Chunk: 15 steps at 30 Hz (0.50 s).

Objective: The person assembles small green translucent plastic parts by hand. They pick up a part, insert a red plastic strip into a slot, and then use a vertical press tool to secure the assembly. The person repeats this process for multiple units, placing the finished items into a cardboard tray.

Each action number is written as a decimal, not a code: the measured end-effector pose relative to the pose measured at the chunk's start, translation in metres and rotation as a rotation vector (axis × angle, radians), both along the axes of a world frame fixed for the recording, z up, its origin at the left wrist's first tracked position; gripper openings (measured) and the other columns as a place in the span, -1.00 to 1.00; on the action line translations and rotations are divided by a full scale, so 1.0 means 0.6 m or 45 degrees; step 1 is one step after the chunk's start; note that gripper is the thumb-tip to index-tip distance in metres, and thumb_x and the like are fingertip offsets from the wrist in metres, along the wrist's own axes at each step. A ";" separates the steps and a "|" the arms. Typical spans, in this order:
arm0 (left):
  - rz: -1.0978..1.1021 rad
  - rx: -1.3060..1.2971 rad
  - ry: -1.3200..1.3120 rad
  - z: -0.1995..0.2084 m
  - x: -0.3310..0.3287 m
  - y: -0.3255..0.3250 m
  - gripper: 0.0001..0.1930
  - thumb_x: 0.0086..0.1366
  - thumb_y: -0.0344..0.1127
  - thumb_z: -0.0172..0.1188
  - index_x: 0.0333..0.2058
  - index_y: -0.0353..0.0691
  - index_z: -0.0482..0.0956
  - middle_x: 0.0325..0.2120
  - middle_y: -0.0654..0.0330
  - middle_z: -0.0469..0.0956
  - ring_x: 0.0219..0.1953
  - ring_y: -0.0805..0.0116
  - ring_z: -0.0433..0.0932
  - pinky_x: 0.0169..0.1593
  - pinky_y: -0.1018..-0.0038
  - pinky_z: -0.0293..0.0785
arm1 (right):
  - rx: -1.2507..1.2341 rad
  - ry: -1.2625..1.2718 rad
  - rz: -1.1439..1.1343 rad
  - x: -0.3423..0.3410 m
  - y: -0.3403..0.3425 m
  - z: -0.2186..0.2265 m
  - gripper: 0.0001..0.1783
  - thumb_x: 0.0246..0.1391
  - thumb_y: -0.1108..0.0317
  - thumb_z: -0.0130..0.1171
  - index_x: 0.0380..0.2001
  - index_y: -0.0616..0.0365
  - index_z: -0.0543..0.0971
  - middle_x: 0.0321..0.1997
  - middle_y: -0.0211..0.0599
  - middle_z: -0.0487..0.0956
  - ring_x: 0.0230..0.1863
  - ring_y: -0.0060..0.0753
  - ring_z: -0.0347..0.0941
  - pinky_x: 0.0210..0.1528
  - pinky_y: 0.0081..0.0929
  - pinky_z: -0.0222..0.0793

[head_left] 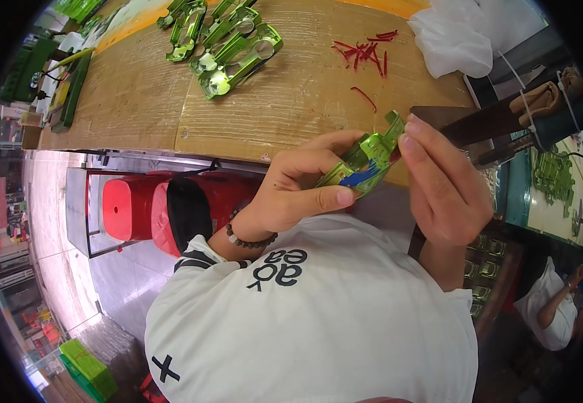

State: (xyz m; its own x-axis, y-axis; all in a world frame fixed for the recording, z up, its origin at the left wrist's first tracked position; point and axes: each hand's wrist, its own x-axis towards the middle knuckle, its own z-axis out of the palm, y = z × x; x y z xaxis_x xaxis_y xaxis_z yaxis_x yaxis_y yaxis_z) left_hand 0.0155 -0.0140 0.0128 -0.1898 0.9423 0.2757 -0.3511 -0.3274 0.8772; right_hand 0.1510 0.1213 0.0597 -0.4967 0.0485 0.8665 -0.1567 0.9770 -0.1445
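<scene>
My left hand point(301, 185) grips a shiny green plastic toy-car body point(367, 159) with blue and red markings, holding it over the front edge of the wooden table point(291, 101). My right hand point(442, 181) pinches the upper right end of the same green piece with its fingertips. A beaded bracelet sits on my left wrist. Both hands are above my white shirt.
Several green toy-car parts point(228, 43) lie piled at the table's far side. Loose red strips point(365, 52) are scattered beside a white plastic bag point(454, 37). A red stool point(144, 205) stands under the table. A dark tool point(506, 121) sits at right. Another person point(553, 302) sits lower right.
</scene>
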 end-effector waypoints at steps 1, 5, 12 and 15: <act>0.018 -0.015 -0.001 0.000 0.002 0.000 -0.83 0.01 -0.50 0.22 -0.36 -0.39 0.54 0.01 -0.07 0.29 0.03 0.22 0.30 0.08 0.38 0.14 | 0.002 0.051 -0.004 -0.001 0.002 -0.008 -0.67 -0.39 0.59 0.21 -0.38 0.30 0.57 -0.35 -0.11 0.54 -0.33 -0.20 0.52 -0.32 -0.45 0.50; 0.138 0.008 0.110 -0.007 0.008 0.003 -0.84 0.01 -0.49 0.23 -0.39 -0.40 0.54 0.00 -0.08 0.29 0.02 0.21 0.31 0.07 0.38 0.15 | -0.293 0.010 0.037 0.003 -0.009 -0.015 -0.68 -0.33 0.55 0.27 -0.36 0.35 0.54 -0.29 -0.02 0.52 -0.29 -0.20 0.50 -0.28 -0.46 0.46; 0.205 0.089 0.160 -0.007 0.012 0.000 -0.77 -0.02 -0.40 0.27 -0.38 -0.42 0.52 -0.07 -0.09 0.37 -0.05 0.19 0.39 0.01 0.39 0.23 | -0.755 0.244 0.295 0.009 -0.013 -0.031 -0.64 -0.36 0.52 0.35 -0.36 0.35 0.53 -0.26 0.04 0.50 -0.35 -0.23 0.51 -0.33 -0.45 0.46; -0.430 -0.199 -0.465 -0.020 -0.020 -0.014 -0.63 0.02 -0.29 0.24 -0.31 -0.52 0.46 -0.17 -0.14 0.43 -0.17 0.10 0.48 -0.08 0.32 0.37 | -0.819 0.172 0.762 0.027 0.014 -0.030 -0.58 -0.29 0.43 0.34 -0.28 0.35 0.48 -0.15 0.11 0.43 -0.16 -0.09 0.43 -0.07 -0.25 0.35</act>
State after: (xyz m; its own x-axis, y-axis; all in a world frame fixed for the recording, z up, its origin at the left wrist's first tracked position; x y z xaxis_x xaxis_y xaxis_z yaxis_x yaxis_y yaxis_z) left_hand 0.0036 -0.0225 0.0008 0.0743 0.9922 0.0997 -0.7069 -0.0182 0.7071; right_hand 0.1672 0.1295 0.0419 -0.4902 0.3116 0.8140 -0.6704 0.4620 -0.5806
